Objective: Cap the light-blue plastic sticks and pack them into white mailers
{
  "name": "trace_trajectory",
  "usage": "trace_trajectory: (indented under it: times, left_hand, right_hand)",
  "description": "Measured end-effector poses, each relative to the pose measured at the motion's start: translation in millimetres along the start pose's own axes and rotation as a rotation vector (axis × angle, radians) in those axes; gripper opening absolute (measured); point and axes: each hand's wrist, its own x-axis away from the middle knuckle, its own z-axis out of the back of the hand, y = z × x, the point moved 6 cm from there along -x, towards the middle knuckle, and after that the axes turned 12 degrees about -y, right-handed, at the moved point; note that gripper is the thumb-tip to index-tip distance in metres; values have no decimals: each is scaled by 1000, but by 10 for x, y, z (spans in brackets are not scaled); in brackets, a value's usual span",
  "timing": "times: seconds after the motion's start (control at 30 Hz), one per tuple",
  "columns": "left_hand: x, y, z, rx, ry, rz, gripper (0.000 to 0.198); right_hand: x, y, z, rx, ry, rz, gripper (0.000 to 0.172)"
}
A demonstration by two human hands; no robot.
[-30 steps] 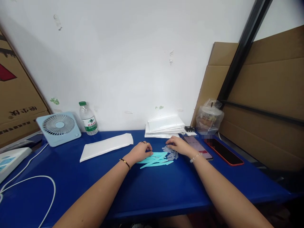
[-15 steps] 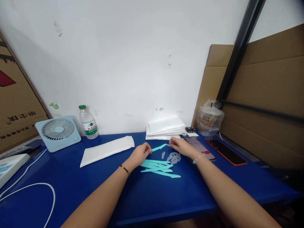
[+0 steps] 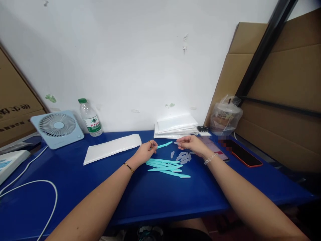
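At the far left of the blue tabletop [image 3: 75, 187] a white cable [image 3: 50, 195] loops toward the near edge, with a pale blue fan [image 3: 57, 129] and a water bottle [image 3: 89, 117] standing behind it against the wall. A flat white pouch [image 3: 112, 149] lies next, just left of the left hand [image 3: 144, 153]. That hand's grip is clenched on one end of a teal stick [image 3: 164, 145], pinched between thumb and forefinger and held just above the tabletop. The stick's long axis runs left to right, tilted a little upward, and its free tip points straight at the right hand [image 3: 191, 145]. The right hand's grip is pinched on what looks like a small clear cap [image 3: 177, 143], which sits near the stick's tip but apart from it, roughly in line with its axis. Below the two hands lie a pile of teal sticks [image 3: 165, 165] and a few loose caps [image 3: 183, 156], the caps nearer the right hand. Behind is a stack of white pouches [image 3: 175, 125]; to the right lie two phones [image 3: 244, 154] and a bagged drink cup [image 3: 225, 115]
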Motion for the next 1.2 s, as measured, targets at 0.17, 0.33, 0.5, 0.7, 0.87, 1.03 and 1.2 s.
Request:
trace_trajectory:
  times: [0.17,0.33,0.5,0.7,0.87,1.03,1.2]
  left_hand:
    - [-11,-20,6,-18,-2,0,21]
    - [-15,-42,1,-25,0,6,22]
    - [-73,-129,30,-1,58,29,22]
    - [-101,-148,46,25,78,40,20]
    - [-42,-70,102,-33,94,29,19]
    - [-12,-18,139,-117,93,21,18]
    - [1,55,102,-177,71,-19,21]
  right_hand:
    - [-21,31,60,76,62,-11,24]
    - [23,-112,20,434,52,91,20]
    - [-19,-241,-274,801,-22,261,20]
    - [-172,-230,-722,1177,-195,365,16]
    - [-111,-247,-590,1205,-99,293,6]
    - [29,-272,-204,722,10,195,17]
    - [32,-218,-122,489,-16,137,29]
